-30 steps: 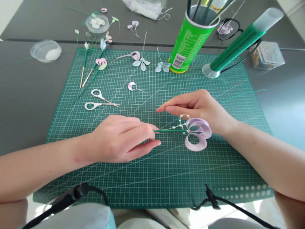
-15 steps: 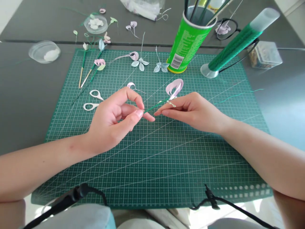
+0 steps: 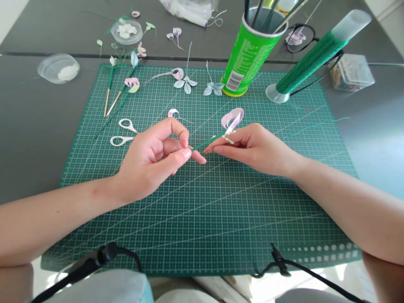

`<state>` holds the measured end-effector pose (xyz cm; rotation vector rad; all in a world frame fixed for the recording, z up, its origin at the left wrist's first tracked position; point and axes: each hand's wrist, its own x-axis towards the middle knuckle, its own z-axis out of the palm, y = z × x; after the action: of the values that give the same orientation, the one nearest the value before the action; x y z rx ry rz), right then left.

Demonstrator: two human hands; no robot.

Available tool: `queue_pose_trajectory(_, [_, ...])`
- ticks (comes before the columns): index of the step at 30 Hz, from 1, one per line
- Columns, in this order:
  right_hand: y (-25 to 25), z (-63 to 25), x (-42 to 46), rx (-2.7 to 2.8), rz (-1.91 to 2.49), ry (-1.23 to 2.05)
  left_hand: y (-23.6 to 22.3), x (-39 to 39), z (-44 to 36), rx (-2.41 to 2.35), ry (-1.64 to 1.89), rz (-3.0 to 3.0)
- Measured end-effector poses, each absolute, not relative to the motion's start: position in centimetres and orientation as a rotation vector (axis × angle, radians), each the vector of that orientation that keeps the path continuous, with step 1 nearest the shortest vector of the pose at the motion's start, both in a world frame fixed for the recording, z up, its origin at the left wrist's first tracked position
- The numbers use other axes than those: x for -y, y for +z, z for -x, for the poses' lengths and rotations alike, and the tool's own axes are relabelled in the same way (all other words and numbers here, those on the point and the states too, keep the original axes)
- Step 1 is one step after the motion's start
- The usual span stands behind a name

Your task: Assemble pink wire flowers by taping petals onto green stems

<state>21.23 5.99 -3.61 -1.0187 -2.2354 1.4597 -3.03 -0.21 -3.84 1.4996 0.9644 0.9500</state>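
Observation:
My left hand pinches the lower end of a thin green stem between thumb and forefinger, its other fingers loosely curled. At the stem's far end sits an artificial flower with a curled pale purple petal and a sprig of tiny pale green beads. Close behind the stem, my right hand has thumb and forefinger pressed together; whatever lies between them is too fine or hidden to make out. White-handled scissors lie left of my left hand, their blades hidden behind it.
A green cutting mat covers the desk front. Behind stand a green can with rods and a green thread-wrapped tube. Blue flowers, stemmed flowers, clear dishes and a clear box surround the mat's back.
The flower and stem have turned slightly, the petal shifting a little to the right and down. My left fingertips have moved slightly; my right hand is almost unmoved.

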Motion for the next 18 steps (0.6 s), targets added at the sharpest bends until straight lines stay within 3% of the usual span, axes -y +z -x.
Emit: queue_pose_trajectory(18, [-3.64, -21.19, -5.91, 2.245, 1.041, 1.452, -4.18, 0.22, 3.17, -1.071, 0.930, -1.484])
